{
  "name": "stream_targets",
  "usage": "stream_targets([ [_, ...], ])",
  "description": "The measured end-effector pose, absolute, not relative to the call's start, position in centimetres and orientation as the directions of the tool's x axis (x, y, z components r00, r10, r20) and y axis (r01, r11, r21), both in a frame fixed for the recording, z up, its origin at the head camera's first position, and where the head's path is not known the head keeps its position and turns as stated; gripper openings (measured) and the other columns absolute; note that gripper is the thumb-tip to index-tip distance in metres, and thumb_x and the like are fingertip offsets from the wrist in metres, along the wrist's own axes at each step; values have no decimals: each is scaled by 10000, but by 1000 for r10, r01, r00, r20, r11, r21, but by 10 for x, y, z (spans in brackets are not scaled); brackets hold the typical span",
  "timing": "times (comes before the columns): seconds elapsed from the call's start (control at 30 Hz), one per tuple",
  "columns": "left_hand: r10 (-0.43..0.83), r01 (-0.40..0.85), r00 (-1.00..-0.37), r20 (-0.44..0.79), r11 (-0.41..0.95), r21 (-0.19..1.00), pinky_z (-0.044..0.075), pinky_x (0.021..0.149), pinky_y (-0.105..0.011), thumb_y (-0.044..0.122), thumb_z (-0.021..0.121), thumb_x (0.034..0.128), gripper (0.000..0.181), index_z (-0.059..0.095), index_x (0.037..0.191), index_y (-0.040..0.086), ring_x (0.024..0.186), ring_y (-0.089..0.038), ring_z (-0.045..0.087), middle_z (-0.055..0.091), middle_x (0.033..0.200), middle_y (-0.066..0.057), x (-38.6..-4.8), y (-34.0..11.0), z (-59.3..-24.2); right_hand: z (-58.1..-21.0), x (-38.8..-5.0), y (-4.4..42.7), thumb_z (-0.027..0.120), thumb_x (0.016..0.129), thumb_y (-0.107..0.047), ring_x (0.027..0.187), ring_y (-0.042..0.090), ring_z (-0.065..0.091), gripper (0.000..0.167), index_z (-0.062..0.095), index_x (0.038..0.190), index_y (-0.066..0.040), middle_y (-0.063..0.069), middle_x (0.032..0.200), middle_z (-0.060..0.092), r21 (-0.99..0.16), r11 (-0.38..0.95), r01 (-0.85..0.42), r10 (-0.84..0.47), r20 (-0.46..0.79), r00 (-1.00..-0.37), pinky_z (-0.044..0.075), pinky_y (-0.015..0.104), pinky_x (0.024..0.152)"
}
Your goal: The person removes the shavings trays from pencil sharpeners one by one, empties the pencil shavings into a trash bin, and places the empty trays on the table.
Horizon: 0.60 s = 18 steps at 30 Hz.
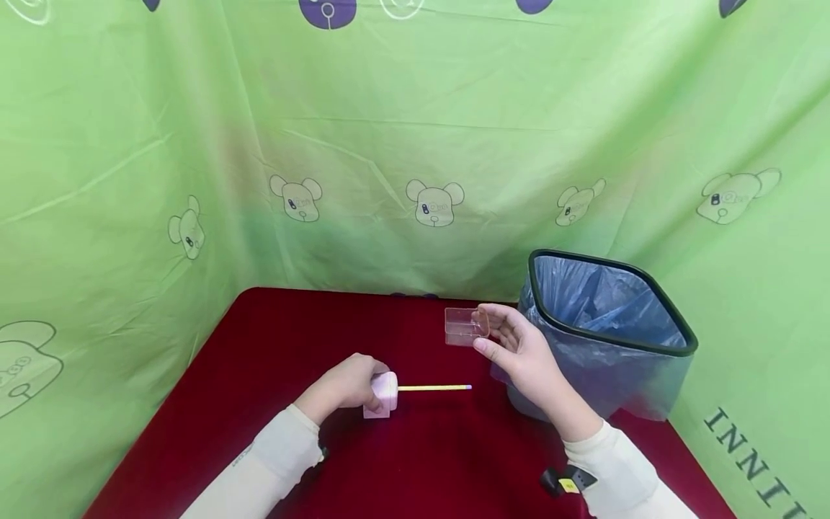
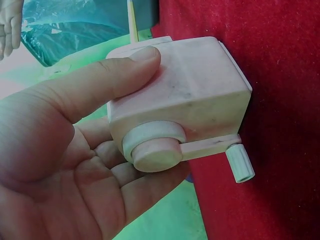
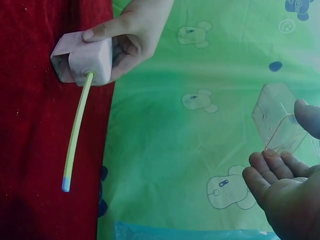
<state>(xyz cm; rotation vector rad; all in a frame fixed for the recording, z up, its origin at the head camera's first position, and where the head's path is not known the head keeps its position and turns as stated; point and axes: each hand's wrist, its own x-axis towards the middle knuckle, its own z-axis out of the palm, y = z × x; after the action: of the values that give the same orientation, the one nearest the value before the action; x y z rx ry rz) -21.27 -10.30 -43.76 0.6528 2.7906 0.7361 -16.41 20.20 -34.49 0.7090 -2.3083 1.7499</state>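
My left hand [image 1: 350, 382] grips a pale pink crank pencil sharpener [image 2: 185, 85] above the red table. Its crank handle [image 2: 240, 162] shows in the left wrist view. From the opposite end a yellow pencil [image 1: 433, 388] sticks out, its blue-purple end pointing right. In the right wrist view an open slot shows in the sharpener's body. Farther right, my right hand [image 1: 524, 355] pinches a small clear plastic drawer [image 1: 460, 328] between thumb and fingers, held up near the bin. No shavings can be made out in the drawer.
A bin [image 1: 599, 375] with a black rim and a bluish plastic liner stands at the right, close to my right hand. The red cloth table [image 1: 259, 346] lies beneath both hands. Green printed curtains [image 1: 389, 130] close off the back and sides.
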Motion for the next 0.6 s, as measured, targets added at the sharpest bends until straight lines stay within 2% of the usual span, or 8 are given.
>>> stream_targets([
  [0.2, 456, 359, -888, -65, 774, 522, 548, 757, -356, 106, 941, 651, 650, 706, 1251, 19, 820, -149, 601, 733, 1079, -69, -212, -104, -440, -350, -164, 201, 718, 942, -46, 1265, 75, 584, 540, 492, 1433, -22, 205, 1444, 561, -868, 199, -455, -272, 398, -876, 487, 183, 1003],
  [0.37, 468, 368, -882, -61, 763, 532, 544, 744, -354, 102, 939, 644, 644, 709, 1239, 16, 806, -150, 597, 731, 1046, -60, -213, -104, -442, -353, -163, 199, 723, 939, -49, 1237, 78, 591, 546, 492, 1434, -26, 187, 1433, 575, -865, 213, -455, -262, 398, -879, 472, 162, 1005],
  [0.6, 469, 374, -881, -57, 766, 522, 545, 766, -365, 110, 942, 645, 649, 707, 1242, 15, 815, -152, 597, 734, 1067, -69, -215, -105, -442, -363, -163, 197, 720, 937, -37, 1231, 74, 590, 544, 492, 1430, -5, 242, 1430, 558, -867, 194, -459, -260, 405, -876, 469, 157, 1004],
])
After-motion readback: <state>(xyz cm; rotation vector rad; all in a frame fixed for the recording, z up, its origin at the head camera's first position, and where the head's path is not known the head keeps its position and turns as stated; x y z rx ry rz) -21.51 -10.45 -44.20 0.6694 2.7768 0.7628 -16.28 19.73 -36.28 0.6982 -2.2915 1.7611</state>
